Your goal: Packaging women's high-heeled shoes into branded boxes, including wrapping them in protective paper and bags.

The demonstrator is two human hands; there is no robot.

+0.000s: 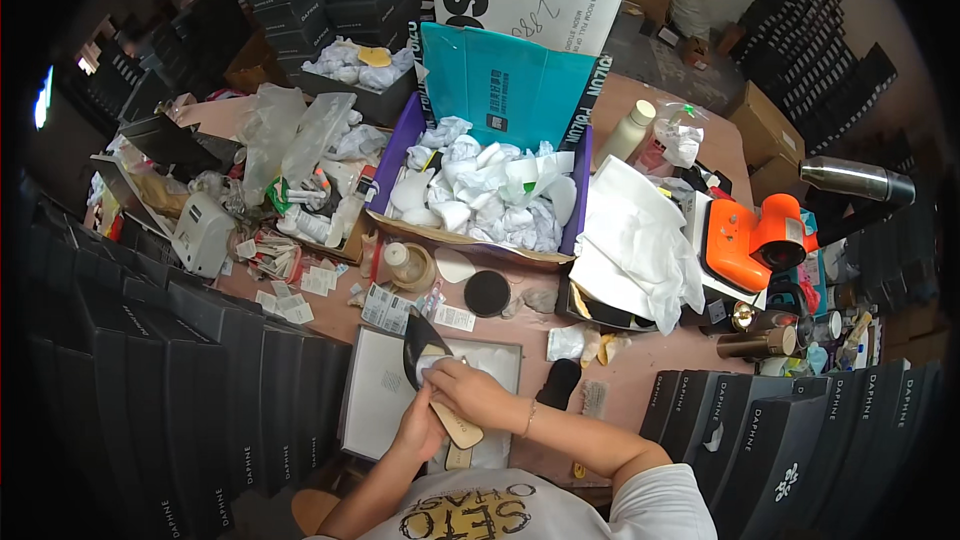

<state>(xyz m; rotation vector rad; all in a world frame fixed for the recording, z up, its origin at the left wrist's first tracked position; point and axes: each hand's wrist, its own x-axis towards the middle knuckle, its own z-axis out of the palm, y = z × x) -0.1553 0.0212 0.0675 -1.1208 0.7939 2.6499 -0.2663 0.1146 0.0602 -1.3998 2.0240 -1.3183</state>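
A black shoe with a beige insole [459,427] is held tilted over an open shoebox, its dark pointed toe up and away from me. My left hand [417,430] is closed around its side from the left. Across the shoe's opening lies my right hand [468,392], fingers bent and pinched at a small wad of white paper [427,362] toward the toe; the fingertips are partly hidden. The shoebox [370,390] below has a pale inside and a dark rim. Under the held shoe, a beige piece [459,457] shows in the box, mostly covered.
A purple bin [402,145] full of crumpled white paper stands ahead. White sheets [640,240] lie right of it, before an orange device [745,240]. A round black tin [487,293], a jar [405,265] and labels [385,307] sit beyond the shoebox. Dark shoeboxes [150,390] flank both sides.
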